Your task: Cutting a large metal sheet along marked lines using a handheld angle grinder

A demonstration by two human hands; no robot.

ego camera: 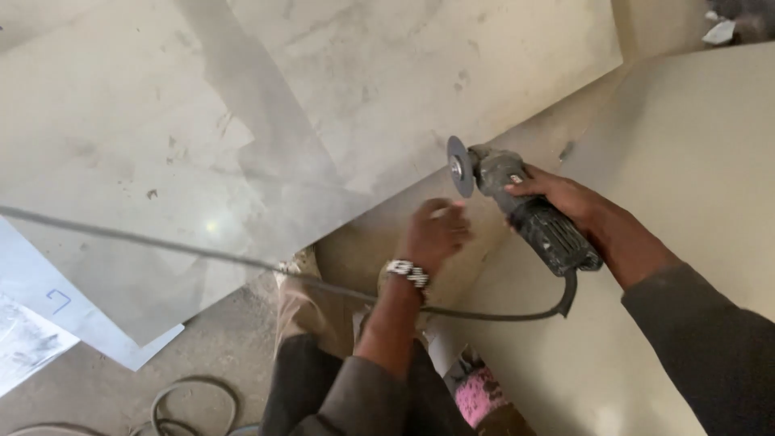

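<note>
My right hand [565, 198] grips the dark body of an angle grinder [533, 218], whose thin grey disc [459, 165] stands on edge, just off the lower edge of a large grey metal sheet [323, 97]. My left hand [436, 234], with a metal wristwatch [408, 272] on the wrist, hovers below the disc with fingers loosely curled and blurred; it holds nothing that I can see. The grinder's black cord [500, 315] loops from its tail under my left forearm and runs off left across the sheet.
A second beige sheet [694, 161] lies at the right. A pale sheet corner [48, 315] with a drawn mark sits lower left. Coiled cable [194, 404] rests on the dusty floor. My shoe [295, 299] and a pink object [480, 396] lie below.
</note>
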